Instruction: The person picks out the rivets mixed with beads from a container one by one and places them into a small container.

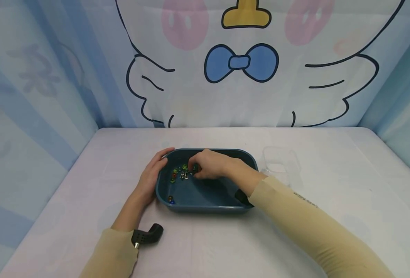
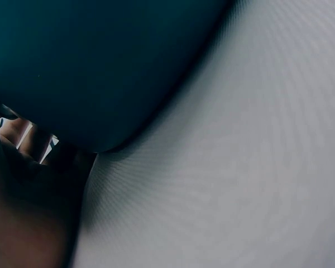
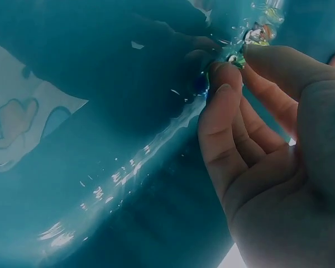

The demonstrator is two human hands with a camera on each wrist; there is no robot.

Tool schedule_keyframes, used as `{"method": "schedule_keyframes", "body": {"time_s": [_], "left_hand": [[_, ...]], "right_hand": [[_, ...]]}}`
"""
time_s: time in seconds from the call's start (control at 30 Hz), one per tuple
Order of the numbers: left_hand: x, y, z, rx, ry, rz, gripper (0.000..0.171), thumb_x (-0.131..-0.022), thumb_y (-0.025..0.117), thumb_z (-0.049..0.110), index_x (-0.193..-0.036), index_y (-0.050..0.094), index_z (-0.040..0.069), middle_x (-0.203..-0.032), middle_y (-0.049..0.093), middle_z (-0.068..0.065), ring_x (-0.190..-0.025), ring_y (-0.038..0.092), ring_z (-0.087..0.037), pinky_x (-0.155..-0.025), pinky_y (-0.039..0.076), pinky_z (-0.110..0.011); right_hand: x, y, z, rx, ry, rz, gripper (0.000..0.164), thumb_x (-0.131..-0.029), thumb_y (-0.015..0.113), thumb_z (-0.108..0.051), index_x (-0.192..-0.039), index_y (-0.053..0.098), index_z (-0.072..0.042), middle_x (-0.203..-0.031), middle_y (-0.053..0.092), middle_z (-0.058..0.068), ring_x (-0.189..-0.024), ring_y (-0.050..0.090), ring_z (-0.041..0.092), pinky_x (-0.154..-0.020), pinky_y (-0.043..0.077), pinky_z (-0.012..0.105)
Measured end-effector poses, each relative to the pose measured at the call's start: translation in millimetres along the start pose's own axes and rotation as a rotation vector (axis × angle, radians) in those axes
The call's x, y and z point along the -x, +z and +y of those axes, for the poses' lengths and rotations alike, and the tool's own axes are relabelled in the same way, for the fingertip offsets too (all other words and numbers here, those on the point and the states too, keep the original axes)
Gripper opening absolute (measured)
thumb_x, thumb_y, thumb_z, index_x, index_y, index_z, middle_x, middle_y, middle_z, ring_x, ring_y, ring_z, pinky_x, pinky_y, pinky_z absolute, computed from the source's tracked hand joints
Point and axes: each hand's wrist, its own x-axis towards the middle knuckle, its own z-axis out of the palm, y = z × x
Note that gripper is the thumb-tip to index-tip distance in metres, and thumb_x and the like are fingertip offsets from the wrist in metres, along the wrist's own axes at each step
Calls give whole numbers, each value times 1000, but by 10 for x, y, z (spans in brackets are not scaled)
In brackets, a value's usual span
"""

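Note:
A dark blue-teal basin (image 1: 208, 210) holds several small coloured glass marbles (image 1: 184, 175), mostly clustered at its left. My left hand (image 1: 152, 173) grips the basin's left side, thumb at the rim and fingers along the outer wall. In the left wrist view those fingers (image 2: 30, 139) show partly behind the basin wall (image 2: 100, 67). My right hand (image 1: 210, 164) reaches down inside the basin, over the cluster. Its thumb and forefinger pinch a green glass marble (image 3: 235, 60) in the right wrist view, with more marbles (image 3: 259, 34) just beyond the fingertips.
Two marbles (image 1: 171, 200) lie apart near the basin's front left corner. A clear plastic container (image 1: 281, 162) stands on the white-covered table (image 1: 225, 243), right of the basin. Patterned curtains (image 1: 239, 100) close off the back and both sides.

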Motion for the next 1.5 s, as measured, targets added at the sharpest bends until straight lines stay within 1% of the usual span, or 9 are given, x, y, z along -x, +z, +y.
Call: {"method": "schedule_keyframes", "body": {"time_s": [0.13, 0.3, 0.4, 0.57, 0.67, 0.97, 1.07, 1.33, 1.5], "left_hand": [[-1, -11, -18, 12, 17, -8, 46, -111, 29, 26, -154, 40, 16, -158, 36, -6, -145, 30, -25, -119, 19, -48], [1, -22, -39, 55, 58, -32, 45, -111, 29, 23, -153, 39, 12, -155, 40, -9, -141, 35, -25, -117, 24, -45], [0, -24, -42, 54, 62, -31, 45, -111, 29, 23, -153, 39, 12, -154, 40, -9, -141, 35, -24, -117, 23, -44], [-3, -27, -41, 39, 60, -22, 45, -111, 30, 23, -153, 40, 12, -155, 41, -9, -142, 34, -23, -118, 20, -45], [-6, -28, -39, 41, 57, -21, 45, -111, 30, 23, -153, 40, 12, -154, 41, -9, -142, 34, -23, -118, 21, -45], [-8, -29, -29, 41, 54, -18, 45, -111, 30, 23, -153, 40, 13, -155, 40, -8, -142, 34, -23, -118, 21, -45], [-8, -28, -26, 40, 51, -16, 45, -111, 29, 23, -153, 40, 13, -155, 40, -8, -142, 34, -23, -118, 20, -45], [-8, -21, -15, 33, 34, -9, 45, -110, 29, 23, -154, 40, 14, -156, 39, -8, -143, 34, -23, -118, 21, -45], [-14, -21, -17, 37, 29, -14, 45, -110, 29, 23, -154, 40, 14, -156, 39, -7, -143, 33, -22, -119, 20, -44]], "right_hand": [[-3, 10, -10, 7, 1, -2, 19, -97, 68, -13, -116, 71, -11, -86, 66, -1, -74, 63, 12, -71, 52, 29], [4, 17, -20, 34, -1, 1, 15, -96, 69, -13, -111, 72, -12, -89, 66, -2, -75, 61, 12, -71, 52, 29], [13, 15, -23, 41, 3, -1, 13, -95, 70, -13, -108, 73, -12, -90, 66, -1, -75, 61, 13, -71, 51, 29], [19, 15, -24, 46, 12, -5, 9, -94, 72, -13, -103, 72, -12, -87, 65, -2, -73, 59, 13, -68, 50, 29], [21, 16, -26, 47, 16, -8, 6, -94, 72, -12, -100, 72, -13, -85, 64, -2, -72, 59, 14, -67, 49, 28], [29, 11, -22, 76, 6, -3, 5, -95, 71, -12, -99, 72, -12, -85, 64, -2, -71, 59, 13, -66, 49, 29], [32, 5, -22, 87, 6, -1, 2, -95, 70, -12, -96, 72, -11, -84, 63, -2, -72, 59, 13, -67, 49, 29], [39, -4, -15, 89, 15, 3, 6, -95, 70, -12, -89, 70, -12, -81, 63, -2, -70, 59, 13, -66, 50, 29], [41, -18, -12, 79, 6, 31, 7, -94, 70, -12, -87, 69, -13, -80, 63, -3, -69, 59, 13, -65, 49, 29]]}}
